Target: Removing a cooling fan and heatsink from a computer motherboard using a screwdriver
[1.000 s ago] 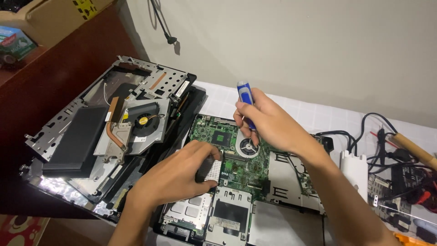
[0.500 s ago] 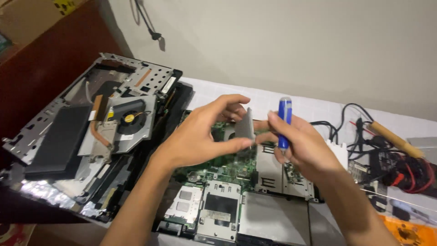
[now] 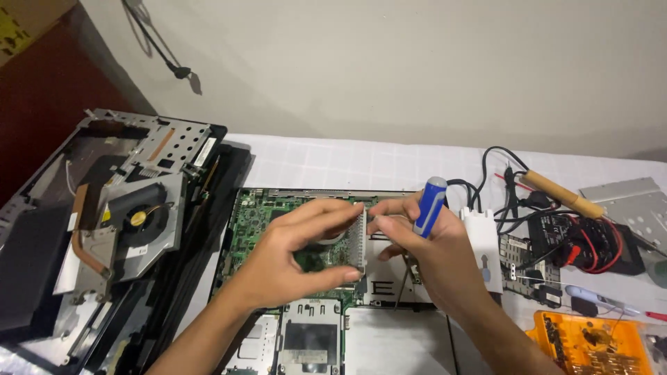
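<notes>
Right now my left hand (image 3: 292, 260) pinches a small finned grey metal heatsink (image 3: 356, 239) between thumb and fingers, just above the green laptop circuit board (image 3: 260, 219). My right hand (image 3: 434, 253) touches the heatsink's far edge with its fingertips while gripping a blue-and-white plastic-handled screwdriver (image 3: 429, 207), its thin steel shaft pointing down over the board. Left of the board lies a perforated metal chassis with a round black fan (image 3: 142, 215).

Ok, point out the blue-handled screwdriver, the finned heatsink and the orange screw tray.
blue-handled screwdriver (image 3: 429, 207): head view, on the blue and white handle.
finned heatsink (image 3: 356, 238): head view, on the silver fins between both hands.
orange screw tray (image 3: 590, 342): head view, on its inner compartments, bottom right.
</notes>
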